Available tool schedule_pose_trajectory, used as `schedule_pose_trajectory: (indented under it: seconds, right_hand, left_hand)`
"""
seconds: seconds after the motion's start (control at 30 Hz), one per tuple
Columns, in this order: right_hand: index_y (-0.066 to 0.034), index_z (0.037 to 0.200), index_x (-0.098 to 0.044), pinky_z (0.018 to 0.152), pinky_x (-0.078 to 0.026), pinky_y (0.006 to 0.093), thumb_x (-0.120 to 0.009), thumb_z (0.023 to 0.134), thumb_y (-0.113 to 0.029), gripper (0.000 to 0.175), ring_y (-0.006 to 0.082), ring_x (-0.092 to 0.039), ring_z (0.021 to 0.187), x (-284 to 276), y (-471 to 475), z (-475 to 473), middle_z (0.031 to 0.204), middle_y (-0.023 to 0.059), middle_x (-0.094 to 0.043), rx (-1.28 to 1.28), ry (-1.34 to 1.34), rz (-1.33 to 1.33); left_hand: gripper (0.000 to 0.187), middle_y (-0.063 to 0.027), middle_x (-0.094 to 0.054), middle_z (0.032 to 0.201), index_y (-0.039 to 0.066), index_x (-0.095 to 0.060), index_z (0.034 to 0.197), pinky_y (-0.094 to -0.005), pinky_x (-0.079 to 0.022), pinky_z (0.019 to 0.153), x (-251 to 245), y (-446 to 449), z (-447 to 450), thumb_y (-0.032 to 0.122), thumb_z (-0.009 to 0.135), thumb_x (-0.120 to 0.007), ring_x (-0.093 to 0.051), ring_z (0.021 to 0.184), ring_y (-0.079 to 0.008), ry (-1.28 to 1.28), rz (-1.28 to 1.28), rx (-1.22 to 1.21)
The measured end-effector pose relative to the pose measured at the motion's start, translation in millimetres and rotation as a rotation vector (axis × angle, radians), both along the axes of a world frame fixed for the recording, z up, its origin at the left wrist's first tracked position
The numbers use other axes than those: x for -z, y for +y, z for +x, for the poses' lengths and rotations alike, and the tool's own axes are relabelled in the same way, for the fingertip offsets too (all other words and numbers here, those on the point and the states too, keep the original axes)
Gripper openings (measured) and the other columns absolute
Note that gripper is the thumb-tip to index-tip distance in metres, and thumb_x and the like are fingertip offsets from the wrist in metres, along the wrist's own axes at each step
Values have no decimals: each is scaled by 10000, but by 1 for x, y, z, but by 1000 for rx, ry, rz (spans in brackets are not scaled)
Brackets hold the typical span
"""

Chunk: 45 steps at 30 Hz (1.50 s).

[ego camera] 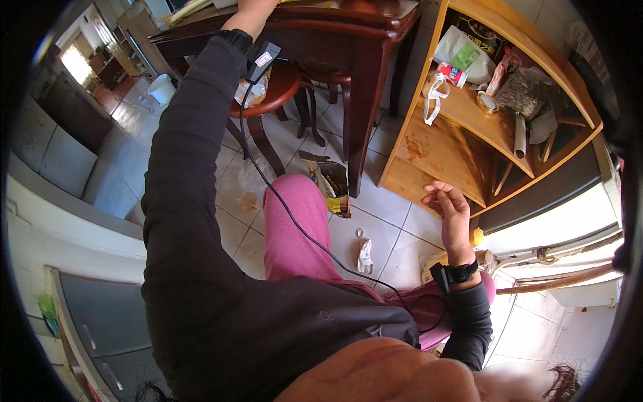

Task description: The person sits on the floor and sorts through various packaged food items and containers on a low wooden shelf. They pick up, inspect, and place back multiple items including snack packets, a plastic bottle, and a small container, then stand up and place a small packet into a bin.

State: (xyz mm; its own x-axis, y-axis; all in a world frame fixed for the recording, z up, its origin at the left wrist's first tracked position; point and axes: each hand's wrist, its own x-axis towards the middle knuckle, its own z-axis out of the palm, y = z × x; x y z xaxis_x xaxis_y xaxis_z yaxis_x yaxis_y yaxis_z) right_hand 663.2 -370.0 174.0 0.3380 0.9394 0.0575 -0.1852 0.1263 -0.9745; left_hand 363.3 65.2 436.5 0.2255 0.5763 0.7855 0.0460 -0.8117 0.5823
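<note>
My left hand (255, 11) reaches to the dark red wooden table (321, 30) at the top of the picture. Its fingers are cut off by the picture's rim, so whatever they hold is hidden. A black box-shaped device with a cable (263, 61) sits by the left wrist. My right hand (449, 208) is raised in front of the wooden shelf unit (442, 151), fingers loosely bent and apart, with nothing in it. On the shelf lie a white plastic bag (464, 53), a red and white can (452, 74), a round tin (486, 102) and a metal tube (520, 138). A white face mask (436, 98) hangs over the shelf's edge.
A round wooden stool (281, 88) with a plastic bag on it stands under the table. Beside the table leg (359, 151) is a torn cardboard box (334, 181). Another white mask (365, 254) lies on the tiled floor. The black cable (296, 221) crosses my lap.
</note>
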Motion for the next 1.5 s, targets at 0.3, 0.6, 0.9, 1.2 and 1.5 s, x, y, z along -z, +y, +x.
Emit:
schedule_pose_trajectory:
  seconds: [0.3, 0.6, 0.9, 1.2, 1.5]
  right_hand:
    - [-2, 1238, -641, 942, -561, 365, -515, 1055, -73, 234, 177, -682, 935, 3, -6, 8, 1129, 101, -715, 19, -4, -13]
    - [4, 1227, -646, 932, -562, 355, -518, 1055, -74, 227, 170, -682, 926, 8, -7, 11, 1099, 99, -722, 14, 7, -17]
    - [13, 1247, -630, 946, -558, 352, -520, 1067, -89, 235, 210, -691, 1002, 16, -2, 11, 1081, 122, -717, 25, -8, -56]
    - [4, 1272, -628, 912, -571, 318, -538, 1074, -117, 249, 171, -672, 1006, 16, 1, 43, 1139, 82, -696, 97, -152, -80]
    - [-25, 1133, -642, 889, -543, 491, -748, 891, -389, 449, 461, -655, 1012, -39, 54, 222, 1115, 226, -687, 1264, -1274, -23]
  left_hand:
    - [504, -249, -500, 1345, -21, -552, 1240, -458, -358, 1119, 28, -59, -12, 190, 859, -806, -445, 1303, -412, 37, 742, -675]
    - [297, -167, -660, 1226, 4, -698, 1179, -390, -506, 951, 25, -106, -9, 185, 943, -714, -642, 1080, -329, 328, 575, -324]
    - [366, -135, -620, 1315, -9, -640, 1321, -341, -387, 1112, 3, -82, -3, 226, 1041, -606, -543, 1278, -261, 513, 468, -28]
    - [584, -229, -508, 1467, -59, -473, 1482, -395, -387, 1130, 24, -86, 11, 220, 1004, -659, -464, 1365, -323, 410, 469, -136]
    - [594, -183, -478, 1508, 130, -528, 1497, -466, -366, 1161, 47, -100, 12, 398, 992, -689, -454, 1408, -344, 307, 722, -377]
